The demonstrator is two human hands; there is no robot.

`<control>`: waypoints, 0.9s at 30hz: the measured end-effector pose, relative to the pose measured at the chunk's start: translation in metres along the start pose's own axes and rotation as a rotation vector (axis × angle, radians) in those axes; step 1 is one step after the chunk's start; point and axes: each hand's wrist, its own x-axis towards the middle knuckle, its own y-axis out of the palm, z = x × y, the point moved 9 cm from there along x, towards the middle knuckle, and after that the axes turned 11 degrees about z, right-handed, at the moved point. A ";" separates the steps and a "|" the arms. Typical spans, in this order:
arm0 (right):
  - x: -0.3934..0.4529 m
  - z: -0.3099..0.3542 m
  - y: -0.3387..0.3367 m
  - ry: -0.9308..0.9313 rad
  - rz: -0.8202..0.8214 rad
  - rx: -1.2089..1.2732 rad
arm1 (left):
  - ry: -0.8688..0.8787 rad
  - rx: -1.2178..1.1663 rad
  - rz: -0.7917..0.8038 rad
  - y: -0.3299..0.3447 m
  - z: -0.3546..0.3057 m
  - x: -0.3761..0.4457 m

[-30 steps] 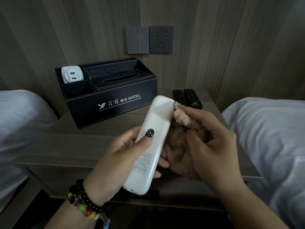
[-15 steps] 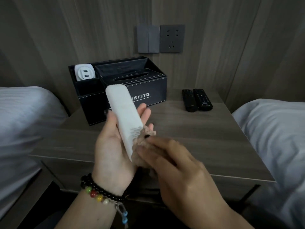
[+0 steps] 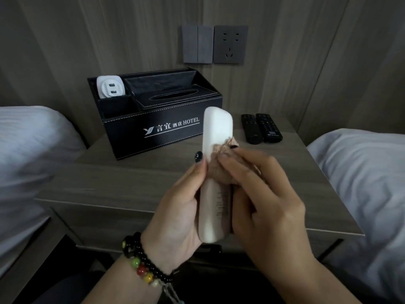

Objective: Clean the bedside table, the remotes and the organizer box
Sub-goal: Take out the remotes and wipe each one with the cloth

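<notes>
A long white plastic remote (image 3: 215, 172), turned with its back to the camera, is held nearly upright above the front part of the grey-brown wooden bedside table (image 3: 131, 185). It is gripped along its lower half by the left hand (image 3: 182, 207), whose thumb is laid along the remote's left edge and whose fingers are curled behind it. A crumpled beige cleaning cloth (image 3: 221, 163) is pinched in the curled fingers of the right hand (image 3: 267, 198) and pressed against the middle of the remote's back. A string of black and coloured beads (image 3: 140, 260) is worn on the left wrist.

A black leather-look organizer box (image 3: 162, 128) printed with "HOTEL" is set at the back of the table, and a white USB plug adapter (image 3: 109, 87) is stood in its rear left compartment. Two black remotes (image 3: 260, 128) are laid side by side, touching, to the right of the box. Grey wall switches and a socket (image 3: 214, 43) are mounted above. White bedding (image 3: 361, 172) is seen on either side.
</notes>
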 end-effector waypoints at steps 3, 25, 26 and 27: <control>0.003 -0.005 -0.008 0.012 -0.029 -0.027 | 0.027 0.148 -0.011 0.001 0.000 0.006; 0.010 -0.030 -0.041 0.088 -0.156 -0.126 | 0.092 1.007 0.077 0.036 -0.013 -0.007; 0.010 -0.031 -0.041 0.095 -0.162 -0.134 | 0.094 1.000 0.072 0.035 -0.012 -0.007; 0.009 -0.032 -0.041 0.104 -0.166 -0.141 | 0.085 0.981 0.073 0.035 -0.009 -0.007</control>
